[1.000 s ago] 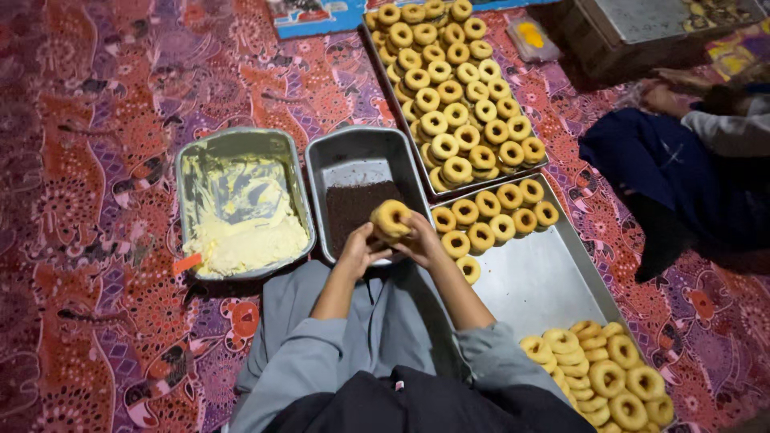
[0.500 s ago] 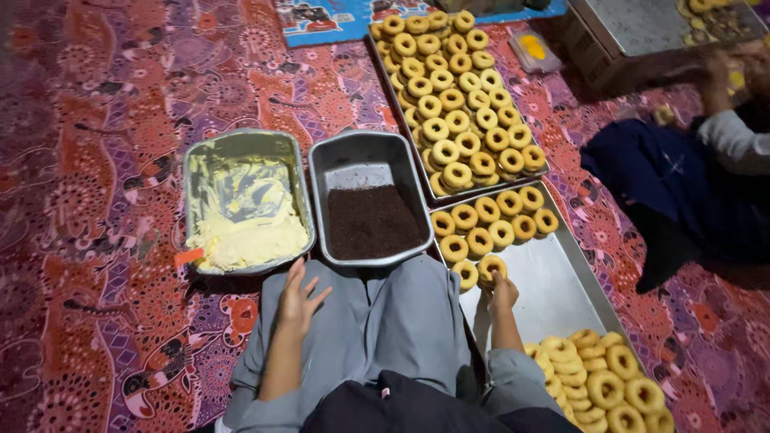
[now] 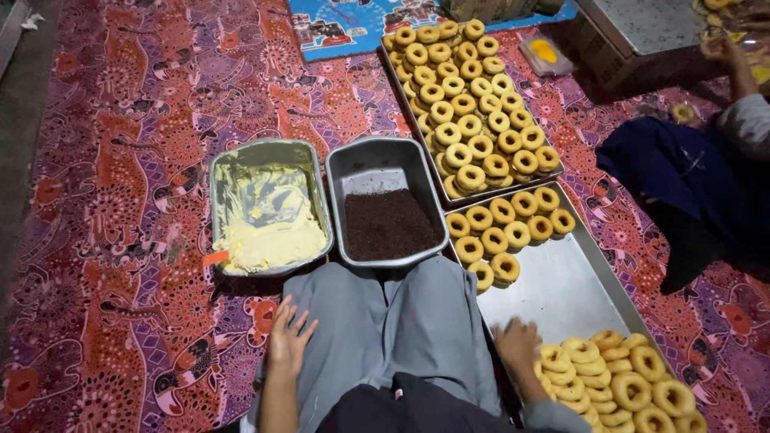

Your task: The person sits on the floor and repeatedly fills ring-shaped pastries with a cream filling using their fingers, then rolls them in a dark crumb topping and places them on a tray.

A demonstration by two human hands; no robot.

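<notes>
While the right hand [image 3: 517,346] rests spread and empty on the long metal tray [image 3: 561,293], its fingers are just beside the pile of plain dough rings [image 3: 618,385] at the tray's near end. Left hand [image 3: 289,341] lies open, fingers apart, on the grey trouser leg [image 3: 385,329], holding nothing. Far end of the same tray: rows of filled rings [image 3: 505,228]. Just ahead of the knees: pan of dark crumbs [image 3: 385,200], pan of pale cream [image 3: 265,208] to its left. A second full tray of rings [image 3: 469,104] lies further out on the patterned red floor cloth [image 3: 120,200]. Another person's sleeve [image 3: 746,124] at right edge.
</notes>
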